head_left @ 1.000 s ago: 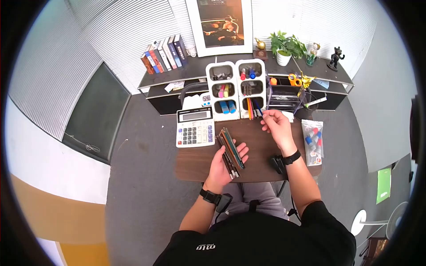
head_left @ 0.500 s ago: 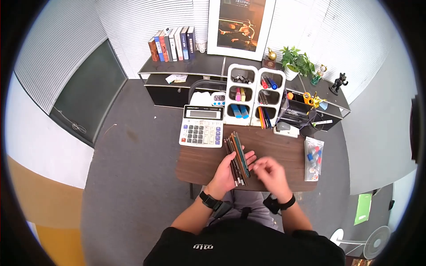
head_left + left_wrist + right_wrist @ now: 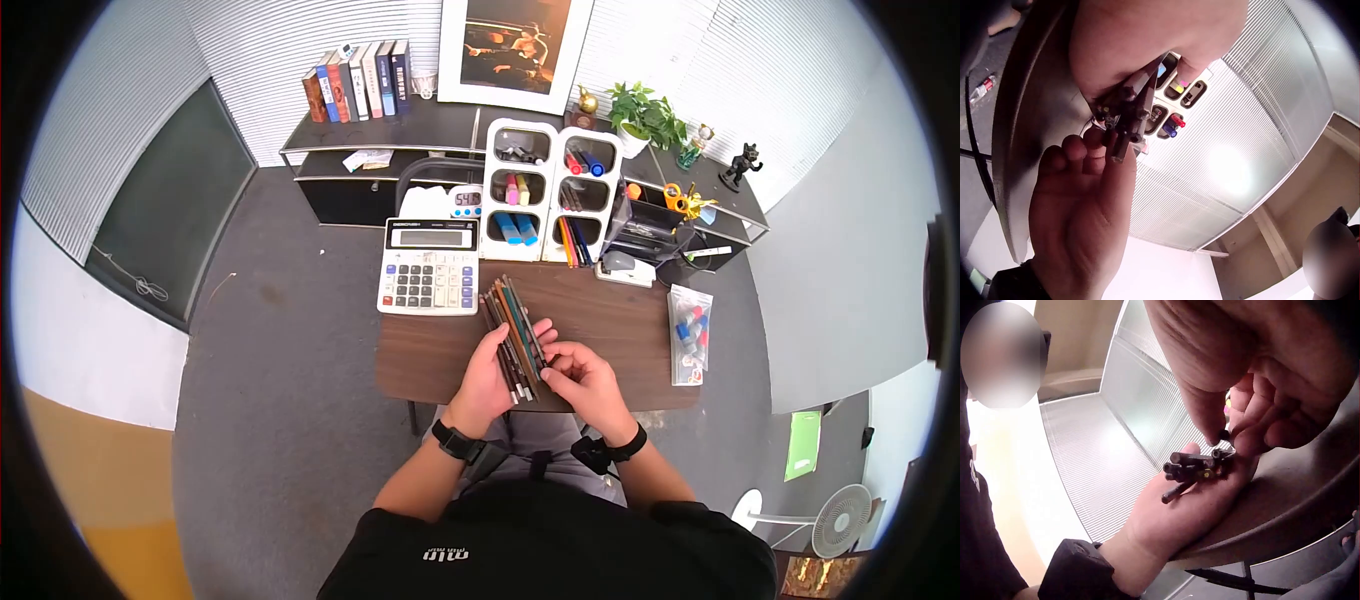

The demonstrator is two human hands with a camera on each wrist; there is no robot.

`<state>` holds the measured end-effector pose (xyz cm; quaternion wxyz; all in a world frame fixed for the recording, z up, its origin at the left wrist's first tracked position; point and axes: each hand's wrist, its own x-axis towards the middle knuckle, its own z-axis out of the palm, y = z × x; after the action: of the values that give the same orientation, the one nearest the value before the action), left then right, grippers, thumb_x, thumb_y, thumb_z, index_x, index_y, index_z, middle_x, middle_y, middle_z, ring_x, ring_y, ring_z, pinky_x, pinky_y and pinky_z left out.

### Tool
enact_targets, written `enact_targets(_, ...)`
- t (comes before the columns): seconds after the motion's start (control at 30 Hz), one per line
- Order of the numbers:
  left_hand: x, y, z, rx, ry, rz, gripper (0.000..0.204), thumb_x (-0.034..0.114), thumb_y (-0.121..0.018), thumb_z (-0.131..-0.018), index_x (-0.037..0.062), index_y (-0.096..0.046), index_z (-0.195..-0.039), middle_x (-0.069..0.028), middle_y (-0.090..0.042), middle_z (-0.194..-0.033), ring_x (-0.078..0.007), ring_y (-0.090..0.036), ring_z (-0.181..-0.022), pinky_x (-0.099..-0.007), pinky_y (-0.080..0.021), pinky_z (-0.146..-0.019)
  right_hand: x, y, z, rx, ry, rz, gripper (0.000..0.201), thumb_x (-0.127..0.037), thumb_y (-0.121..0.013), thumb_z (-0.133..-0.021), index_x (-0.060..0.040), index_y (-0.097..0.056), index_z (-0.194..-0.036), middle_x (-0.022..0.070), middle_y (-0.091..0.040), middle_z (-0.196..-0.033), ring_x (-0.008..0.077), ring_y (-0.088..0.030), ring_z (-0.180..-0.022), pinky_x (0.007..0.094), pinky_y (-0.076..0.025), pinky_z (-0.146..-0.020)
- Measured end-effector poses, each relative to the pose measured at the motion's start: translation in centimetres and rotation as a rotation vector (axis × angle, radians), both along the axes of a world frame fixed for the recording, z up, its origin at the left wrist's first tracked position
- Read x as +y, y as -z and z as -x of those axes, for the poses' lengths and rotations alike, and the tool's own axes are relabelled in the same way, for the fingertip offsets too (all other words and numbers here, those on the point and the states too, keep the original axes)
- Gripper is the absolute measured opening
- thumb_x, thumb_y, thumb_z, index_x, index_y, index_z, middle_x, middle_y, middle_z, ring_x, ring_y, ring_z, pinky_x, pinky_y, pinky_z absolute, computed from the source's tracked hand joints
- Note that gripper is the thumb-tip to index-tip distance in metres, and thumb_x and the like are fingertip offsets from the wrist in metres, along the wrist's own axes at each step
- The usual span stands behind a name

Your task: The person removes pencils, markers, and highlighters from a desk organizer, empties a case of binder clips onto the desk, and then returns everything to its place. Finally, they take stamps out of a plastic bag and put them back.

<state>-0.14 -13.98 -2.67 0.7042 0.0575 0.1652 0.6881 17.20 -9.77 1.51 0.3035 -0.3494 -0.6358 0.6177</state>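
A bundle of pencils (image 3: 512, 335), mostly dark with a brown and a green one among them, slants across my left hand (image 3: 482, 385). The thumb lies over the bundle and the fingers pass underneath. My right hand (image 3: 588, 388) is at the lower right side of the bundle. In the right wrist view, its thumb and finger pinch the end of one dark pencil (image 3: 1224, 434), just above the other pencil ends (image 3: 1182, 467). Both hands are over the front of the brown table (image 3: 620, 320).
Behind the hands stands a white organizer (image 3: 551, 215) with markers, highlighters and coloured pencils (image 3: 572, 243). A calculator (image 3: 428, 268) lies to the left, a stapler (image 3: 625, 270) at the back right. A clear bag of markers (image 3: 689, 335) rests at the right edge.
My right hand has come back from the coloured pencils in the organizer to the bundle, and now pinches a pencil there. The left hand keeps holding the bundle. The head view has shifted.
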Motion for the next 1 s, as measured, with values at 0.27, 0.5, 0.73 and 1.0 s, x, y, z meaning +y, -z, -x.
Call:
enact_targets(0.27,0.0,-0.3,0.1,-0.005,0.009,0.0,0.057,0.039,-0.047,-0.109,0.0072,-0.038,-0.156,-0.0273,-0.043,-0.158,-0.0407,-0.047,-0.145,-0.0531,-0.038,-0.122,0.5,-4.7,-3.8,0.125,0.104,-0.077,0.035,0.005,-0.065,-0.097,-0.0004,-0.064,-0.131,-0.003,-0.063,-0.084,0.0051,-0.06,-0.076,0.0216,-0.049,-0.07)
enact_targets(0.5,-0.1,-0.3,0.2,0.012,-0.008,-0.004,0.057,0.039,-0.046,-0.109,0.0065,-0.038,-0.156,-0.0275,-0.045,-0.156,-0.0409,-0.046,-0.146,-0.054,-0.038,-0.122,8.5,-2.9,-3.1,0.121,0.28,-0.086,0.027,-0.003,-0.063,-0.1,0.0029,-0.066,-0.126,0.0001,-0.066,-0.085,0.0075,-0.061,-0.072,0.0222,-0.05,-0.068)
enact_targets(0.73,0.0,-0.4,0.1,0.009,-0.007,0.01,0.054,0.038,-0.045,-0.11,0.0071,-0.041,-0.154,-0.027,-0.045,-0.156,-0.0404,-0.046,-0.146,-0.0541,-0.037,-0.122,13.3,-0.8,-0.4,0.126,0.346,-0.047,0.025,-0.017,-0.068,-0.103,-0.0008,-0.069,-0.122,0.0022,-0.072,-0.09,0.0071,-0.064,-0.071,0.0209,-0.049,-0.065)
enact_targets(1.0,0.1,-0.4,0.0,0.018,-0.002,0.018,0.055,0.039,-0.045,-0.11,0.0069,-0.04,-0.155,-0.0269,-0.045,-0.157,-0.0401,-0.046,-0.146,-0.0535,-0.036,-0.123,7.1,-0.6,-2.3,0.129,0.264,-0.089,0.018,-0.01,-0.067,-0.101,0.0011,-0.069,-0.116,0.0042,-0.072,-0.092,0.0082,-0.064,-0.073,0.0228,-0.052,-0.067)
